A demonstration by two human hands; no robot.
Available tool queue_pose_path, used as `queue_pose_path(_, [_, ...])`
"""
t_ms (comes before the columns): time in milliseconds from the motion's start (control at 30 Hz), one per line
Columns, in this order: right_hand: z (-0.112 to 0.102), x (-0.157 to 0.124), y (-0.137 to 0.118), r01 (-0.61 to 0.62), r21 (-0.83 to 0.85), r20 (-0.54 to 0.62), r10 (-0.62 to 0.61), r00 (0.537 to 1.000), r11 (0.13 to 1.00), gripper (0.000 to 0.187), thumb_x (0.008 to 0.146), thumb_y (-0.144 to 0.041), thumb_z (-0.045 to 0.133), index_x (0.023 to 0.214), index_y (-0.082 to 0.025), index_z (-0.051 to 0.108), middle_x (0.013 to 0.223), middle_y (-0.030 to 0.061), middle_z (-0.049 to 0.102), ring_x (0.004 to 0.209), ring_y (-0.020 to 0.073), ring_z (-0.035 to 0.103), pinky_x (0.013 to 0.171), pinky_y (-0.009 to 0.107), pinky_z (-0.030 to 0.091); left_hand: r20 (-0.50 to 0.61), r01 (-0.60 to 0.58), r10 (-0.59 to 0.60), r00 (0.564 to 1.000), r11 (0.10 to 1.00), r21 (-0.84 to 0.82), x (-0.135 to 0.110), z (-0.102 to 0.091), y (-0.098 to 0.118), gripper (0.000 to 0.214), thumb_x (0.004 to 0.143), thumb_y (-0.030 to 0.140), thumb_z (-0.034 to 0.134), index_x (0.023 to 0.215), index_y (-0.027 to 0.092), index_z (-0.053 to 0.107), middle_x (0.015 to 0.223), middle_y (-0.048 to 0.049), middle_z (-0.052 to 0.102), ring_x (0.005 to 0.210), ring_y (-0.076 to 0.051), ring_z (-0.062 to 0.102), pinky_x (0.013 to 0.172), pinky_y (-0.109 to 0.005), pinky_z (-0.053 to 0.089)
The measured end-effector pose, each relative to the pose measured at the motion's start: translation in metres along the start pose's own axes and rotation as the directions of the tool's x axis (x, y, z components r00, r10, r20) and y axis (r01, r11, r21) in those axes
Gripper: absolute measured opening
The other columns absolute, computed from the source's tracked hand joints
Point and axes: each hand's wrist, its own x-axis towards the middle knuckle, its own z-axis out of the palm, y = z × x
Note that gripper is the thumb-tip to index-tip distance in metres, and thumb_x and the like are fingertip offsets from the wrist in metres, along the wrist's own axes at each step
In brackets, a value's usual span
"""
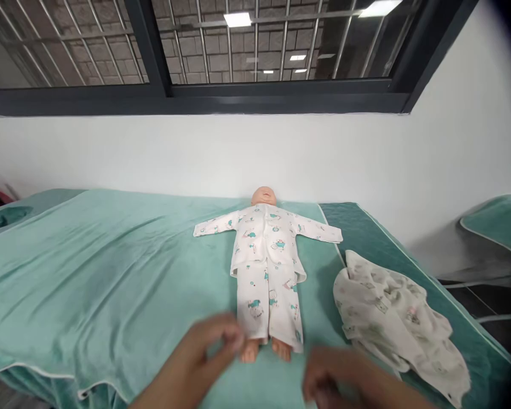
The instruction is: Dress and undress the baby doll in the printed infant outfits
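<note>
A baby doll (pixel 264 196) lies on its back, head toward the wall, its bare feet pointing at me. It wears a white printed long-sleeved top (pixel 255 238) with both sleeves spread wide, and matching white trousers (pixel 253 301). My left hand (pixel 208 352) is beside the doll's foot at the left trouser hem, blurred, with a gap between its bent fingers and thumb; nothing shows in it. To the right of the feet is my right hand (pixel 338 372), low in the view, fingers curled and smeared by motion. Whether it holds anything is hidden.
A crumpled white printed baby garment or cloth (pixel 396 312) lies right of the doll. Green sheets (pixel 111 272) cover the bed, which meets a white wall (pixel 196 153) below a dark-framed barred window (pixel 255 99). Another green-covered surface (pixel 502 221) stands at far right.
</note>
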Motion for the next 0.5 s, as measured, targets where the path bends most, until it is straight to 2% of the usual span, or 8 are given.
queue_pose_path(67, [-0.008, 0.061, 0.009, 0.028, 0.081, -0.107, -0.019, 0.994, 0.996, 0.022, 0.096, -0.042, 0.049, 0.094, -0.032, 0.068, 0.097, 0.0020, 0.070, 0.092, 0.0199, 0.066, 0.079, 0.033, 0.055, -0.165, -0.110, 0.106, 0.981, 0.994, -0.016, 0.070, -0.005, 0.020, 0.026, 0.092, 0.047, 0.047, 0.095, 0.036, 0.071, 0.104, 0.0020, 0.069, 0.101, -0.020, 0.063, 0.095, -0.037, 0.051])
queue_pose_path(100, [-0.012, 0.095, 0.015, 0.050, 0.140, -0.205, -0.020, 0.979, 0.989, 0.025, 0.097, -0.039, 0.046, 0.097, -0.029, 0.068, 0.097, 0.0021, 0.071, 0.090, 0.0199, 0.066, 0.081, 0.035, 0.054, -0.310, -0.238, 0.222, 0.925, 0.971, -0.013, 0.105, -0.006, 0.030, 0.027, 0.092, 0.044, 0.048, 0.098, 0.031, 0.070, 0.107, -0.0007, 0.070, 0.102, -0.020, 0.063, 0.095, -0.036, 0.050])
queue_pose_path(133, [-0.015, 0.130, 0.023, 0.076, 0.180, -0.366, -0.005, 0.931, 0.981, 0.024, 0.095, -0.038, 0.048, 0.100, -0.027, 0.068, 0.099, 0.0029, 0.071, 0.092, 0.0204, 0.065, 0.085, 0.036, 0.052, -0.402, -0.348, 0.324, 0.856, 0.937, 0.015, 0.138, -0.008, 0.040, 0.026, 0.093, 0.041, 0.048, 0.102, 0.028, 0.069, 0.111, -0.0022, 0.070, 0.105, -0.020, 0.062, 0.095, -0.035, 0.050])
queue_pose_path(200, [-0.022, 0.193, 0.041, 0.113, 0.190, -0.624, 0.031, 0.781, 0.975, 0.023, 0.091, -0.036, 0.051, 0.102, -0.025, 0.068, 0.105, 0.0045, 0.070, 0.097, 0.0214, 0.064, 0.091, 0.039, 0.050, -0.455, -0.491, 0.490, 0.743, 0.862, 0.128, 0.198, -0.012, 0.054, 0.026, 0.094, 0.033, 0.047, 0.107, 0.024, 0.068, 0.117, -0.0042, 0.068, 0.112, -0.020, 0.060, 0.098, -0.034, 0.048])
queue_pose_path(267, [-0.027, 0.238, 0.063, 0.122, 0.169, -0.714, 0.037, 0.699, 0.978, 0.026, 0.089, -0.035, 0.052, 0.108, -0.025, 0.066, 0.115, 0.0051, 0.067, 0.108, 0.0228, 0.061, 0.096, 0.041, 0.047, -0.434, -0.507, 0.565, 0.702, 0.824, 0.254, 0.244, -0.014, 0.058, 0.029, 0.095, 0.026, 0.044, 0.114, 0.022, 0.066, 0.123, -0.0054, 0.067, 0.119, -0.020, 0.058, 0.105, -0.036, 0.044])
queue_pose_path(300, [-0.028, 0.252, 0.074, 0.112, 0.149, -0.716, 0.029, 0.698, 0.982, 0.028, 0.088, -0.035, 0.053, 0.110, -0.025, 0.066, 0.119, 0.0050, 0.066, 0.113, 0.0236, 0.058, 0.099, 0.042, 0.045, -0.413, -0.488, 0.575, 0.707, 0.818, 0.303, 0.261, -0.016, 0.057, 0.030, 0.095, 0.025, 0.044, 0.115, 0.021, 0.066, 0.124, -0.0059, 0.066, 0.120, -0.021, 0.057, 0.106, -0.038, 0.043])
queue_pose_path(367, [-0.028, 0.264, 0.093, 0.078, 0.157, -0.670, 0.049, 0.740, 0.985, 0.032, 0.087, -0.037, 0.054, 0.115, -0.026, 0.065, 0.125, 0.0045, 0.065, 0.118, 0.0245, 0.056, 0.103, 0.044, 0.043, -0.384, -0.448, 0.562, 0.733, 0.823, 0.350, 0.283, -0.017, 0.048, 0.032, 0.096, 0.026, 0.044, 0.118, 0.021, 0.066, 0.127, -0.0061, 0.066, 0.122, -0.021, 0.056, 0.109, -0.039, 0.041])
queue_pose_path(500, [-0.022, 0.258, 0.108, 0.077, 0.201, -0.591, 0.058, 0.805, 0.977, 0.036, 0.090, -0.041, 0.053, 0.123, -0.030, 0.062, 0.139, 0.0031, 0.057, 0.126, 0.0244, 0.053, 0.105, 0.044, 0.043, -0.360, -0.432, 0.526, 0.770, 0.846, 0.312, 0.293, -0.019, 0.030, 0.035, 0.099, 0.033, 0.040, 0.123, 0.024, 0.064, 0.137, -0.0026, 0.060, 0.129, -0.018, 0.051, 0.114, -0.036, 0.038])
